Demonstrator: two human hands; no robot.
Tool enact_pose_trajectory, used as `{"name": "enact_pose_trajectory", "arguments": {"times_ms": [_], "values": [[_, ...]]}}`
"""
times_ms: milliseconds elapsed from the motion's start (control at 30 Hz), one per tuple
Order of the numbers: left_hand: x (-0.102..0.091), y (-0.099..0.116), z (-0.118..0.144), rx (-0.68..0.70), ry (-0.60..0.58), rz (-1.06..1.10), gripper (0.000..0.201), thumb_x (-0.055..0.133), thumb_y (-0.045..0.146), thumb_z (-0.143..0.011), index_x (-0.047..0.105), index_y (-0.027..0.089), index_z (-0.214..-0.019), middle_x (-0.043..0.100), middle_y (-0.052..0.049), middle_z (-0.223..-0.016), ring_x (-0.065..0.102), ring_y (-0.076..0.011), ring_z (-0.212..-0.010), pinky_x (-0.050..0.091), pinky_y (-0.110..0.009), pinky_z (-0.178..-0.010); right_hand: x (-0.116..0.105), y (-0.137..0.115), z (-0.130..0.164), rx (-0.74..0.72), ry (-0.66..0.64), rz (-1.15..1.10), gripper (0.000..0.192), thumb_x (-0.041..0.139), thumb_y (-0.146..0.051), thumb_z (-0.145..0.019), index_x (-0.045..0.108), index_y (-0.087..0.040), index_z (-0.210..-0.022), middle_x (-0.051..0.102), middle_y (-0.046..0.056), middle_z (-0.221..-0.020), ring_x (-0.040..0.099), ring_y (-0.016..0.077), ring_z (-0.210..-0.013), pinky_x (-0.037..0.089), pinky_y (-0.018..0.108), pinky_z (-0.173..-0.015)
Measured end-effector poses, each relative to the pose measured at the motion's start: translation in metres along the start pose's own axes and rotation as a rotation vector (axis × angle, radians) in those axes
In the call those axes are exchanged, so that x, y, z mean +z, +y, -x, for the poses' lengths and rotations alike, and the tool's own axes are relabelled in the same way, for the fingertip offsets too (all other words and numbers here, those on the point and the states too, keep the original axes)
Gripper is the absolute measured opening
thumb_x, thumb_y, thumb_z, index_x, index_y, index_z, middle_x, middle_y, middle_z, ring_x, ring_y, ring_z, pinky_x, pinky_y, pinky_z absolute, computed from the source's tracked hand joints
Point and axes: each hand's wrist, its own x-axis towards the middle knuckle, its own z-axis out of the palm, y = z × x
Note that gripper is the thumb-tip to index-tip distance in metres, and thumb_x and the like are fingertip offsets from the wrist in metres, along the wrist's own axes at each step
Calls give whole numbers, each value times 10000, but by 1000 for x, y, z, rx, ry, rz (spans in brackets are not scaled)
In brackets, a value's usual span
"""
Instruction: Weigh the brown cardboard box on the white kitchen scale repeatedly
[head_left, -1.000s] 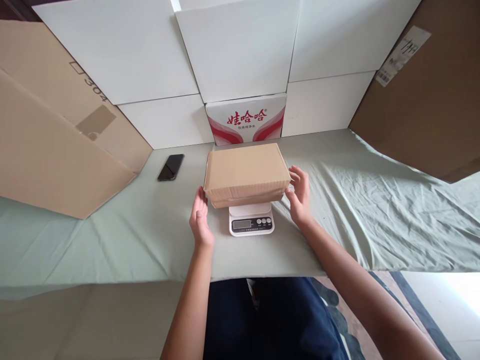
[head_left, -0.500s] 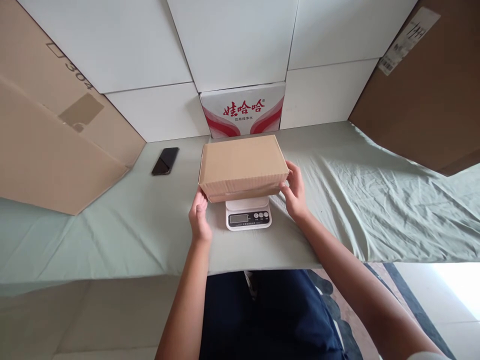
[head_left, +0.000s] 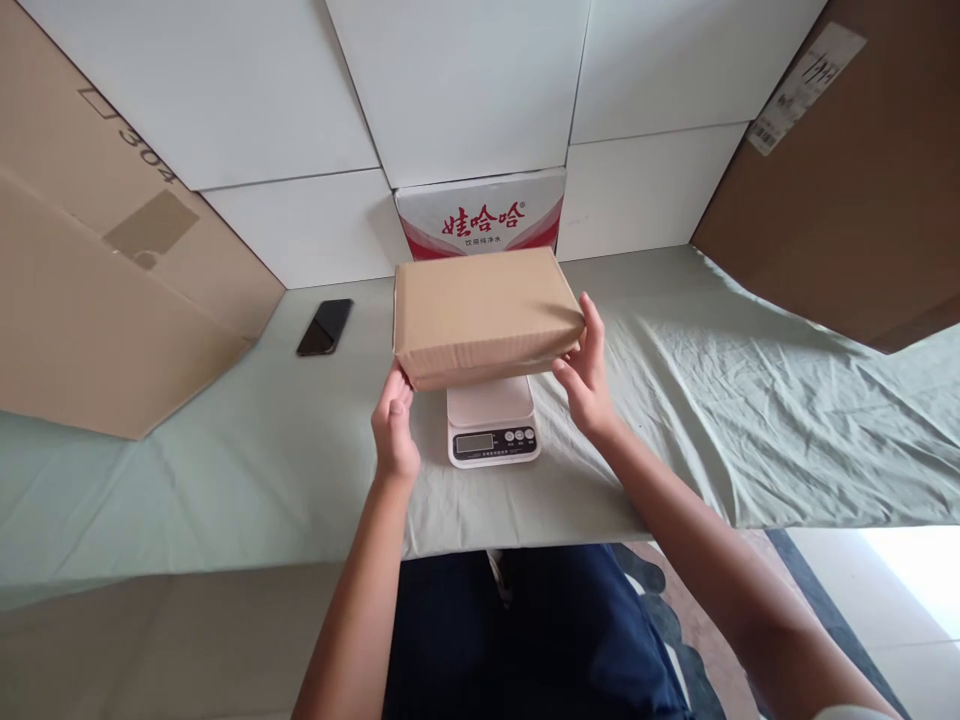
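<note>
Here, line by line:

Bench: a bench (head_left: 225, 470) under a pale green, creased cloth that hangs over the near edge; the creases are heaviest on the right side.

Room: white panels (head_left: 465, 90) stand along the back of the bench, with a white carton printed in red characters (head_left: 480, 215) set against them at the middle. A large tan cardboard sheet (head_left: 97, 300) leans in on the left, a darker brown one with a shipping label (head_left: 855, 190) on the right. A patterned floor mat (head_left: 675, 610) shows below the bench edge at lower right.

Phone: a dark phone (head_left: 324, 327) lies flat on the cloth, left of the box and well apart from it.

Scale: a small white kitchen scale (head_left: 493, 422) sits on the cloth in front of the person, its platform bare; the display digits are too small to read.

Box: the closed cardboard box (head_left: 484, 315) is held level in the air just above and behind the scale, clear of the platform.

Left hand: the left hand (head_left: 394, 425) has its fingers (head_left: 399, 385) curled up against the box's lower left corner.

Right hand: the right hand (head_left: 589, 375) grips the box's right end, fingers wrapped on the side and under the edge.

Change: half a second ago the box rested on the scale, hiding most of the platform; it has since been lifted off, and both hands have closed in from loose at its sides to a firm hold.
</note>
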Motion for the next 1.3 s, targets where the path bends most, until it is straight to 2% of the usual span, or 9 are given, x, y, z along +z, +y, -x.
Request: {"name": "enact_pose_trajectory", "arguments": {"times_ms": [100,200,400,500,633,800,933,1100,1300], "values": [[9,2,-35,29,-101,18,832,482,787,-958,526,243,-1585,448,-109,-1704,324,-312,-1626,288,-422,-1323,-1,11,-33,-71,4,63,861,500,-769,-959,121,-466,-1670,236,8,-1782,389,389,-1581,499,641,-1187],[19,-20,-66,-12,-144,41,833,445,806,-962,527,257,-1583,411,-87,-1728,298,-279,-1640,252,-397,-1335,3,43,-57,-97,15,93,860,439,-789,-965,93,-448,-1675,219,11,-1780,349,351,-1603,462,612,-1229],[21,-70,-76,-86,-116,25,819,523,761,-960,498,254,-1602,404,-86,-1730,281,-259,-1645,219,-410,-1346,10,94,-53,55,74,-8,862,558,-740,-920,214,-382,-1625,343,79,-1685,486,345,-1476,479,591,-1210],[21,-78,-73,-134,-111,23,836,522,776,-951,500,251,-1601,404,-90,-1728,313,-270,-1633,232,-422,-1344,11,94,-49,86,64,-31,851,606,-712,-909,261,-359,-1601,356,91,-1667,506,354,-1451,467,601,-1217],[22,-80,-77,-209,-55,59,899,489,839,-920,543,219,-1569,403,-113,-1722,335,-301,-1622,276,-434,-1332,13,89,-49,112,41,-17,898,627,-735,-892,264,-354,-1619,316,88,-1718,410,371,-1550,404,622,-1269],[2,-77,-89,-180,-9,-42,907,436,823,-953,480,199,-1610,317,-109,-1761,218,-268,-1661,200,-399,-1352,6,90,-45,177,77,-25,989,608,-776,-892,111,-427,-1673,333,93,-1733,440,387,-1557,438,652,-1229],[-9,-75,-93,-198,31,-35,957,353,830,-967,429,150,-1636,286,-144,-1766,210,-282,-1661,226,-405,-1345,1,91,-41,239,66,-26,1016,599,-814,-878,144,-397,-1685,317,97,-1757,399,404,-1590,368,672,-1275],[5,-80,-87,-296,-51,-8,983,390,885,-911,506,184,-1591,369,-150,-1732,298,-297,-1632,264,-419,-1333,7,93,-40,204,-21,-36,1021,603,-797,-890,169,-350,-1699,280,84,-1784,421,375,-1574,379,606,-1296],[13,-72,-85,-227,-93,14,939,498,899,-860,609,226,-1505,524,-155,-1642,376,-335,-1599,286,-476,-1324,9,92,-43,110,-25,23,994,598,-771,-912,161,-355,-1701,249,85,-1789,399,361,-1580,430,618,-1259]]}}
